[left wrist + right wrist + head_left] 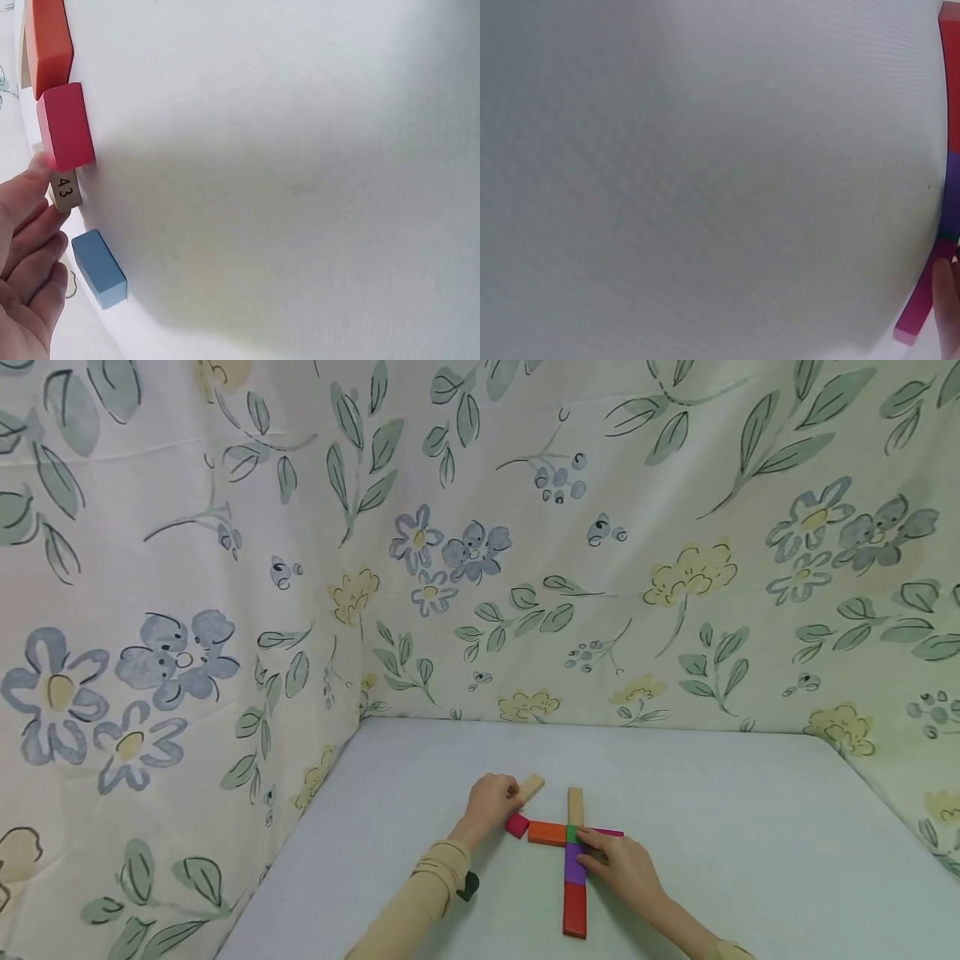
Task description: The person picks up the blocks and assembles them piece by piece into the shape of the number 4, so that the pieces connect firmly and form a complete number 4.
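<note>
My left hand [491, 803] pinches a plain wooden block [531, 788], printed "43" on the end shown in the left wrist view. Close beside those fingers lies a crimson block [517, 825]. A blue block [100, 268] sits near the same hand in the left wrist view. Several blocks form a cross: a plain wooden block [575, 807] on top, an orange block [547, 833] at left, a green block [572, 834] in the centre, a magenta block [922, 296] at right, then purple [574, 863] and red blocks [574, 910] below. My right hand [626, 870] touches the cross near green and purple with extended fingers.
The blocks lie on a white tabletop [720, 827]. Floral cloth [570, 543] hangs behind the table and along its sides. A small black device [468, 887] is at the left wrist.
</note>
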Demonstrator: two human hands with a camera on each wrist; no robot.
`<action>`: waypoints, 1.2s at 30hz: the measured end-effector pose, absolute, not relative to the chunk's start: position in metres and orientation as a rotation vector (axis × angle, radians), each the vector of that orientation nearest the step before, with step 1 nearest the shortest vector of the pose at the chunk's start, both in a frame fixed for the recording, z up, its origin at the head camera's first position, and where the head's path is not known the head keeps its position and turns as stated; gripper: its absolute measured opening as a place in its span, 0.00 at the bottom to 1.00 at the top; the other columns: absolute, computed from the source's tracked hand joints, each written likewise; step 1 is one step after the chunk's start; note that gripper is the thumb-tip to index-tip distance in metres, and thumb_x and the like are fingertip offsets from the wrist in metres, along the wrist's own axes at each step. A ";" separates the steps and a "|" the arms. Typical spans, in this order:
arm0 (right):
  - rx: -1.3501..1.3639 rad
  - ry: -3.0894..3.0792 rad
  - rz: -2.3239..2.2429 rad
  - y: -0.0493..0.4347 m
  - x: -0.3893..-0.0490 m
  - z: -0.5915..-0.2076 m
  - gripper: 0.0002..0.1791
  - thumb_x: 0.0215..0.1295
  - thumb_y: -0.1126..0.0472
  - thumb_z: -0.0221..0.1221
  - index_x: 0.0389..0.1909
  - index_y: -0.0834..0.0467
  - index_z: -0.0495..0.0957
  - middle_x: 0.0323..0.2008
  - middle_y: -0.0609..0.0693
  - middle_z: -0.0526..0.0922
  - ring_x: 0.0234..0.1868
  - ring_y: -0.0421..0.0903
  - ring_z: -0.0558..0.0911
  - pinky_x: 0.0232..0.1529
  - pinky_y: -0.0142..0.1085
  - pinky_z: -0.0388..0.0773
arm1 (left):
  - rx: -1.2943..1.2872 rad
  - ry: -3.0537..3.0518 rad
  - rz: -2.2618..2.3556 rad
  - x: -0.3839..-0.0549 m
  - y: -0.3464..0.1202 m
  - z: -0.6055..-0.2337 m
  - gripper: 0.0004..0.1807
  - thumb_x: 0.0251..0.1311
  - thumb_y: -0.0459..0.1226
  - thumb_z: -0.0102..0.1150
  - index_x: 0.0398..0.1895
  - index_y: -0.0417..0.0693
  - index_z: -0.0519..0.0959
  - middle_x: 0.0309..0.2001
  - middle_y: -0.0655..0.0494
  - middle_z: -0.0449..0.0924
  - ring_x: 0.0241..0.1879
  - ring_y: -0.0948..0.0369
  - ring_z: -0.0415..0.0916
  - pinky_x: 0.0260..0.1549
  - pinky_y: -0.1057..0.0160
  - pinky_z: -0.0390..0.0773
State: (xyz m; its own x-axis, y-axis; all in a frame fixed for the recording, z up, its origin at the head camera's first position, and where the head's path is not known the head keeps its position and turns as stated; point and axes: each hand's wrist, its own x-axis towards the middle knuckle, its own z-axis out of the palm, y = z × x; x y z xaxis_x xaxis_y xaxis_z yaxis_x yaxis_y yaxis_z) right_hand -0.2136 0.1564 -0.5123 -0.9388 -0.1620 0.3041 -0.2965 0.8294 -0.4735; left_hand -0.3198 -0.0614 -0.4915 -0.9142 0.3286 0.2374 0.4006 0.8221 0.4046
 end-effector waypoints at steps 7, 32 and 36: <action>0.342 -2.769 0.763 0.156 -0.214 -0.513 0.20 0.50 0.58 0.69 0.46 0.56 0.84 0.45 0.50 0.86 0.39 0.44 0.85 0.35 0.34 0.79 | -0.531 -2.834 -0.690 -0.318 -0.055 -0.493 0.10 0.48 0.40 0.72 0.21 0.46 0.80 0.15 0.62 0.69 0.19 0.67 0.61 0.20 0.71 0.59; 0.365 -2.748 0.769 0.157 -0.215 -0.516 0.19 0.50 0.57 0.69 0.46 0.55 0.84 0.43 0.49 0.87 0.38 0.42 0.85 0.34 0.32 0.79 | -0.988 -3.265 -0.677 -0.357 -0.069 -0.470 0.42 0.50 0.37 0.70 0.70 0.55 0.63 0.70 0.59 0.62 0.71 0.57 0.57 0.68 0.56 0.59; 0.363 -2.752 0.751 0.157 -0.216 -0.516 0.19 0.50 0.57 0.69 0.45 0.55 0.84 0.42 0.49 0.87 0.35 0.39 0.84 0.32 0.30 0.78 | -1.014 -3.292 -0.623 -0.361 -0.068 -0.468 0.42 0.51 0.36 0.69 0.70 0.56 0.62 0.71 0.59 0.62 0.71 0.57 0.56 0.68 0.56 0.58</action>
State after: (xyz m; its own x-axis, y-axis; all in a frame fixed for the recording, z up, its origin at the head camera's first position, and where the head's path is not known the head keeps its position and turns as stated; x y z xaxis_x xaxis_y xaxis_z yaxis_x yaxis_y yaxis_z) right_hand -0.2157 0.1572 -0.5160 -0.9335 -0.1686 0.3166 -0.3061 0.8346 -0.4580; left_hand -0.3613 -0.0684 -0.4679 -0.7736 0.5901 -0.2310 0.4650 0.7762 0.4257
